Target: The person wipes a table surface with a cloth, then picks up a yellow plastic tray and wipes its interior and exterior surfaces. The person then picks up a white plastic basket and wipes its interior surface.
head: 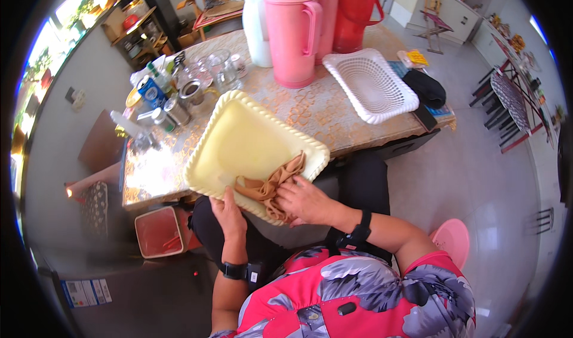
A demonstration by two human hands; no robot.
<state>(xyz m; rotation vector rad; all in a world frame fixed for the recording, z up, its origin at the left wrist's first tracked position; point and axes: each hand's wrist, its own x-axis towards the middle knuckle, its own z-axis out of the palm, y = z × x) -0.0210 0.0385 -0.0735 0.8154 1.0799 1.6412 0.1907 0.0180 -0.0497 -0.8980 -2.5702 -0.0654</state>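
Observation:
A pale yellow plastic tray with a rope-patterned rim is tilted over the table's near edge and my lap. My left hand grips its near rim, thumb on the inner side. Bunched against the tray's near right part is a brown cloth. My right hand presses and holds this cloth, fingers spread over it. Part of the cloth is hidden beneath those fingers. Farther right on the table lies a white woven-pattern plastic basket, apart from both hands.
Pink thermos flasks, a red one and a white jug stand at the back. Glassware, a blue can and small bottles crowd the table's left. A black cloth item lies right. Below left is a red bin.

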